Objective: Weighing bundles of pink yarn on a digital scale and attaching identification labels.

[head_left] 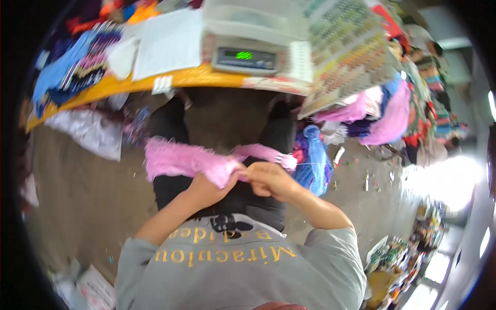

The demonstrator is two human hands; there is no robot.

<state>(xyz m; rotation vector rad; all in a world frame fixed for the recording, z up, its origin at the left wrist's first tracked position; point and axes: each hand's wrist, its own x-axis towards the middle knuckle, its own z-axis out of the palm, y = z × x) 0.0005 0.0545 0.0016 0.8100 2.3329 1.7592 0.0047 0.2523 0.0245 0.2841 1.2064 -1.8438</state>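
Over my lap, my left hand [216, 187] is closed round a fluffy pink knitted piece [181, 157], whose wide end spreads out to the left. My right hand [269, 179] meets it at the piece's right end, thumb and fingers pinched together. What lies between those fingertips is too small to make out. Just beyond the right hand runs another fluffy pink length [258, 151] with a pale band near its right end; whether it joins the first piece is hidden. A thin pale thread [308, 164] stretches off to the right from there.
Ahead stands a yellow-edged table [191, 77] with a digital scale [245, 60], a paper sheet [169, 44] and a clear plastic bin [253, 20]. A large printed board [351, 51] leans at its right. Blue yarn [313, 160] hangs beside my right leg; a white bag [90, 132] lies left.
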